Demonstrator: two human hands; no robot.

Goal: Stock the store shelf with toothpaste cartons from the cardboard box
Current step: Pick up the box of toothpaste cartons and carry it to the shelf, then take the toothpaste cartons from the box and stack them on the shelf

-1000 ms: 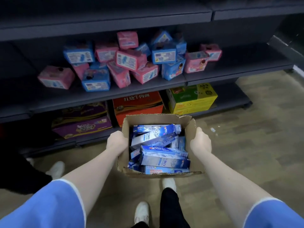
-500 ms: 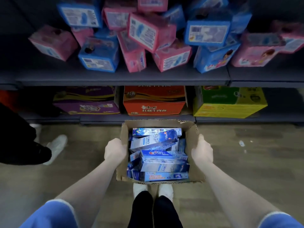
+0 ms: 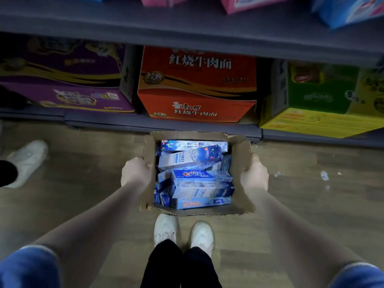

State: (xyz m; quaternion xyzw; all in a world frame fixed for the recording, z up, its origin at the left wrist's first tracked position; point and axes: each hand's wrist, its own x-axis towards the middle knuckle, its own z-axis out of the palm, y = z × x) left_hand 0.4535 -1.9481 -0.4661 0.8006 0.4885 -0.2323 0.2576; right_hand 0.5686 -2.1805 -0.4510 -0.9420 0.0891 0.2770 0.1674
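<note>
Head view: cardboard box (image 3: 241, 163) of toothpaste cartons (image 3: 195, 175) gripped between left hand (image 3: 136, 175) and right hand (image 3: 254, 175).

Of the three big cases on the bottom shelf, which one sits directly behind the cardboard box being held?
The orange-red case, in the middle; the purple case lies left and the green-yellow case right.

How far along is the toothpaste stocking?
Nothing looks stocked: the blue toothpaste cartons all lie in the open brown cardboard box. In hand: left hand and right hand grip its side walls, before the dark shelf. Left: shelving every carton.
</note>
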